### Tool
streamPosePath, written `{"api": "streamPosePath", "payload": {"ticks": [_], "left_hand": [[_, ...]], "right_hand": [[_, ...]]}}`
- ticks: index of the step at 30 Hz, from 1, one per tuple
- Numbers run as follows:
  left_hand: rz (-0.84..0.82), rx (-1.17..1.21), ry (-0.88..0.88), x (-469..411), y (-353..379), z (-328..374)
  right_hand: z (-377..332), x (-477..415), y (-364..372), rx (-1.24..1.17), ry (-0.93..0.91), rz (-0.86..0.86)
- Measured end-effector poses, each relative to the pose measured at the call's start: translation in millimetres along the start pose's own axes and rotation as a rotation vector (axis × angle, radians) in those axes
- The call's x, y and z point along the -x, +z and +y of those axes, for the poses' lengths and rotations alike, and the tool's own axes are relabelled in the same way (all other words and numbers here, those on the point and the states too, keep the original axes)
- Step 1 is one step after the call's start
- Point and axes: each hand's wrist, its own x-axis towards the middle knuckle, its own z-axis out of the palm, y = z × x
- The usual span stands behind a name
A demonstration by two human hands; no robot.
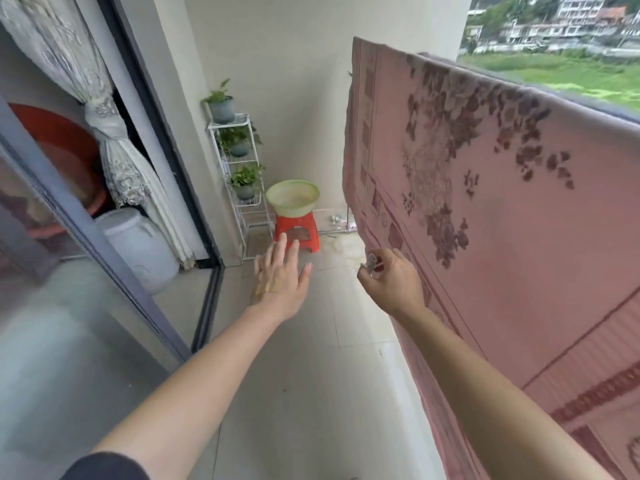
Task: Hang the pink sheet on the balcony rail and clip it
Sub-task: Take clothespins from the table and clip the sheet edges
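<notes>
The pink sheet (pixel 502 216), printed with dark flowers, hangs draped over the balcony rail (pixel 568 100) on the right, its lower part falling toward the floor. My right hand (pixel 393 278) is closed on a small silvery clip (pixel 371 263), held just left of the sheet's hanging edge at mid height. My left hand (pixel 282 271) is stretched forward over the floor, palm down, fingers apart and holding nothing.
A green basin (pixel 293 197) sits on a red stool (pixel 297 233) at the far wall, beside a white plant rack (pixel 239 181) with potted plants. A sliding glass door (pixel 86 237) and a tied curtain (pixel 114 133) line the left. Small items lie on the floor by the far wall.
</notes>
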Motion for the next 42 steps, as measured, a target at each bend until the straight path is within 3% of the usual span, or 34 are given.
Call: {"api": "streamPosePath", "payload": {"ticks": [10,19,29,34,39,42], "left_hand": [[0.087,-0.03,-0.042,-231.3,-1.8,-35.0],[0.079,0.034,-0.049,-457.2,53.8,-101.1],[0.036,0.056,0.063,-736.9,69.9,-124.5],[-0.042,0.075,0.069,-857.1,119.9,-115.3],[-0.286,0.172,-0.042,-960.0,161.7,-107.0],[-0.347,0.192,-0.062,-1023.0,169.5,-104.1]], "right_hand": [[-8.0,-252.2,57.1,-0.133,-0.042,-0.022],[-6.1,-464.8,173.3,-0.081,-0.065,-0.029],[-2.8,-706.8,226.0,-0.096,0.083,0.053],[35.6,-815.0,254.6,-0.143,0.112,0.05],[69.9,-915.8,278.6,-0.177,0.139,-0.009],[84.5,-982.4,286.7,-0.162,0.129,-0.034]]}}
